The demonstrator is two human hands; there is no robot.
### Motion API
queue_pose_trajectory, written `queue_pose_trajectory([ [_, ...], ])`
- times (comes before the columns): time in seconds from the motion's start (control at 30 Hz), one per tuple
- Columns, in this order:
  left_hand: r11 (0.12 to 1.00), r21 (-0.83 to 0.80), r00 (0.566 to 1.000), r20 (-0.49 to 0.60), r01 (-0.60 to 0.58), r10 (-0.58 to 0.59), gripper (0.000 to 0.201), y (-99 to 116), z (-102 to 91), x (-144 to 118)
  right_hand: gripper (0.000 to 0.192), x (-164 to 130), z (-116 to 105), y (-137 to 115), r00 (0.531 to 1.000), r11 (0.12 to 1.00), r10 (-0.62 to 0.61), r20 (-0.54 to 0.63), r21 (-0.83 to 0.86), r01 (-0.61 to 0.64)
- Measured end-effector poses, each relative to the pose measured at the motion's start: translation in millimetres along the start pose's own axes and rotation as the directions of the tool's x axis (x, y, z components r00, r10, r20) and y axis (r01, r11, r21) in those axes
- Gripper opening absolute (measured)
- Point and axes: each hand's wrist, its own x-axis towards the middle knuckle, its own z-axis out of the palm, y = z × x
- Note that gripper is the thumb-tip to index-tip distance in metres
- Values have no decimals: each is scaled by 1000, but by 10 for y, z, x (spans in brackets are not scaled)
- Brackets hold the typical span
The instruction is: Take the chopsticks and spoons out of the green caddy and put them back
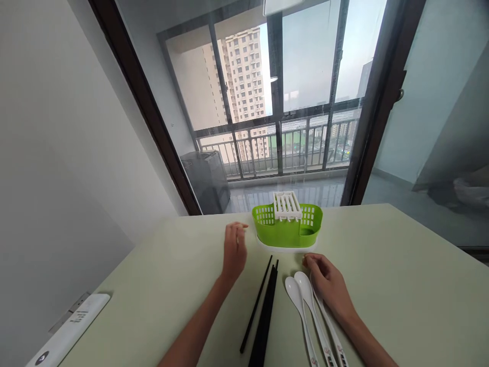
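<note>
Head-worn view faces forward-down over the table (382,285).

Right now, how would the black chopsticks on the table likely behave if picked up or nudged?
The black chopsticks look thin, straight and rigid, so probably stiff and light. They lie loose, side by side on the smooth table, so a nudge would likely scatter or roll them. Their glossy finish may be slippery. Neither hand touches them.

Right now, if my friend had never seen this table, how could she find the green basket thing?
Look at the pale table by the big window. At its far edge, past the left hand and right hand, stands the green basket on a white tray. It is the only bright green thing, with holes in its walls and a white rack on top, unlike the black chopsticks and white spoons lying flat nearby.
</note>
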Motion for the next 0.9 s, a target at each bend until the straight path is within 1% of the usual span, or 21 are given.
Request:
queue_pose_trajectory([
  [0.07, 986, -9, 986, 23, 166, -166, 39, -311, -137, -101, 45, 24, -36, 20, 999, 1000, 6, -35, -8, -6],
  [0.1, 969, -29, 969, 53, 244, -242, 40, -445, -211, -148, 44, 37, -59, 28, 998, 1000, 10, -57, -13, -11],
  [0.17, 928, -66, 923, 148, 367, -355, 42, -650, -369, -227, 43, 64, -113, 44, 994, 1000, 19, -111, -22, -21],
  [0.23, 891, -63, 877, 219, 449, -427, 46, -770, -520, -278, 44, 87, -162, 58, 986, 999, 27, -165, -29, -33],
  [0.3, 863, -68, 845, 251, 501, -472, 49, -819, -638, -303, 44, 99, -190, 71, 979, 999, 28, -202, -35, -36],
  [0.33, 853, -77, 836, 257, 517, -484, 50, -824, -678, -309, 44, 100, -194, 76, 977, 999, 26, -211, -38, -34],
  [0.4, 848, -86, 832, 270, 523, -485, 49, -816, -720, -317, 42, 91, -189, 84, 976, 998, 20, -215, -47, -31],
  [0.6, 895, 4, 846, 324, 446, -423, 48, -805, -708, -359, 23, 56, -181, 87, 980, 998, 17, -200, -53, -28],
  [0.77, 903, 47, 833, 368, 427, -413, 48, -770, -718, -426, 25, 58, -204, 78, 987, 999, 25, -156, -41, -31],
  [0.9, 899, 57, 835, 349, 434, -425, 49, -713, -741, -472, 29, 48, -208, 72, 990, 998, 40, -135, -37, -45],
])
